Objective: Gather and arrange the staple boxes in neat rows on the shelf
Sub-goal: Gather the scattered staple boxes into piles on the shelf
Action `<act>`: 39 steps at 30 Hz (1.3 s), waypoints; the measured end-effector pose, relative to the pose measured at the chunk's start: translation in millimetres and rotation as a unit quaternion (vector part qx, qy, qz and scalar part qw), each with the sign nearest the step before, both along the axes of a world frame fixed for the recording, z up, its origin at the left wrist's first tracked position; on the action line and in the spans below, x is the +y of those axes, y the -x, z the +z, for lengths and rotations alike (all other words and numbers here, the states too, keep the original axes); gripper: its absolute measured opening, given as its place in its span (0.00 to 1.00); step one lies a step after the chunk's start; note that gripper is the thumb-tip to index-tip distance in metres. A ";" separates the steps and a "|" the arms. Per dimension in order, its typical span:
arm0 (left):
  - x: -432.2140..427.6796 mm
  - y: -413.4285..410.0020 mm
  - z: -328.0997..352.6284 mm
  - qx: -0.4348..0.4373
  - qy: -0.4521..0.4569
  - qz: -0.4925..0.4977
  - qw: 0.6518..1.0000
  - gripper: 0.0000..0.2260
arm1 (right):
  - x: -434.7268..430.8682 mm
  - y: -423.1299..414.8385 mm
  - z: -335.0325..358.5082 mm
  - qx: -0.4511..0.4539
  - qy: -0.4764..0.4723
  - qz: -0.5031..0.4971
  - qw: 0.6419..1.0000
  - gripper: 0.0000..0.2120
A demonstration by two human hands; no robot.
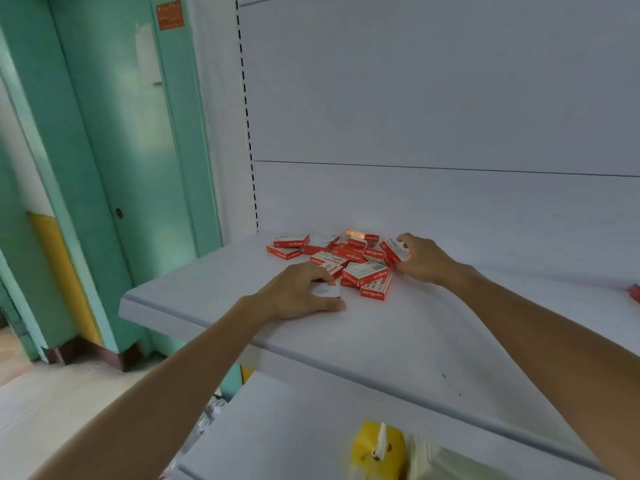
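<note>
Several small red-and-white staple boxes [349,258] lie in a loose heap toward the back left of a pale grey shelf [398,327]. My left hand [298,292] is at the heap's near side, with fingers and thumb curled round one staple box [325,290] whose white face shows. My right hand [420,258] is at the heap's right side and grips a tilted staple box [393,250] between thumb and fingers. Two boxes [289,244] lie a little apart at the heap's left.
A small red object [635,292] sits at the shelf's far right edge. The shelf's back panel rises behind the heap. Below is a lower shelf with a yellow carton [375,452] and white packaging. A green door frame [138,168] stands to the left.
</note>
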State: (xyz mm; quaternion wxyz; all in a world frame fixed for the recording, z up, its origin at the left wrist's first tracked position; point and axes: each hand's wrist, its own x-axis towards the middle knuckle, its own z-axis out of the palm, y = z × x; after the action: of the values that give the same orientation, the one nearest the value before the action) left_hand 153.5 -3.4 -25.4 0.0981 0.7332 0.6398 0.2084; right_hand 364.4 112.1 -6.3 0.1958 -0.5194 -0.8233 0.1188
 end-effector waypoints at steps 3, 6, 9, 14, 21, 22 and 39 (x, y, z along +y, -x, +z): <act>1.0 10.2 6.0 -0.025 0.038 -0.019 0.999 0.27 | 4.8 9.4 -0.8 -0.013 0.006 -0.003 1.000 0.27; 4.0 19.2 9.5 -0.029 0.053 -0.024 0.998 0.26 | 7.0 12.0 1.3 0.001 -0.001 -0.034 0.999 0.23; 6.5 22.8 7.1 -0.026 0.036 -0.032 0.998 0.24 | 2.0 8.1 0.7 -0.008 -0.005 -0.046 0.999 0.23; 8.0 21.2 3.6 -0.038 0.001 -0.048 0.998 0.24 | -16.9 -3.3 -0.6 -0.007 -0.019 -0.038 0.999 0.27; 4.2 -12.2 10.5 -0.057 -0.050 -0.128 0.989 0.21 | -59.8 -37.2 3.7 -0.015 -0.017 -0.086 0.996 0.25; 4.0 -19.9 10.0 -0.059 -0.048 -0.143 0.987 0.21 | -67.3 -45.4 3.7 -0.008 -0.012 -0.100 0.995 0.26; -19.0 -221.1 11.7 -0.070 -0.019 -0.360 0.930 0.20 | -227.5 -237.2 12.5 0.018 0.014 -0.347 0.937 0.24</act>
State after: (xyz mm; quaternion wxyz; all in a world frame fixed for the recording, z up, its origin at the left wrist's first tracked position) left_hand 374.5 -22.4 -13.7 0.1969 0.8996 0.3206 0.2218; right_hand 601.6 -115.5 6.1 0.2324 -0.7735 -0.5862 0.0641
